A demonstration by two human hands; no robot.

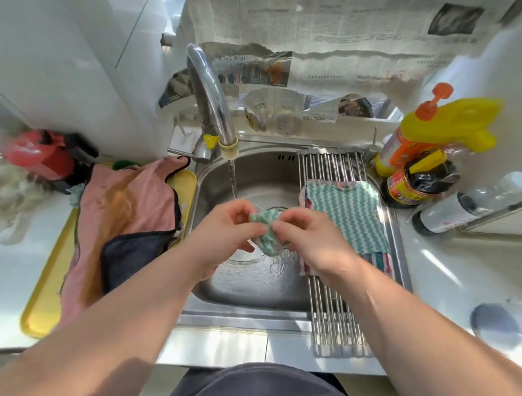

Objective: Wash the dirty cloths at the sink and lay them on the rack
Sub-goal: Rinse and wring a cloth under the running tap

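Over the steel sink [215,291], my left hand [219,235] and my right hand [309,242] both grip a bunched green-and-white zigzag cloth [268,229]. Water runs from the tap [211,100] in a thin stream just behind the hands. A metal roll-up rack [334,316] spans the sink's right side. On it lies a flat green-and-white cloth [346,214] over a striped cloth [382,262]. A pink cloth [128,206] and a dark blue cloth [130,256] lie on the yellow tray [45,299] at the left.
A yellow-and-orange detergent bottle [430,130], a dark jar [417,185] and a clear bottle lying on its side [471,205] stand right of the rack. A red object [41,155] sits at the back left. Newspaper [329,31] covers the wall behind.
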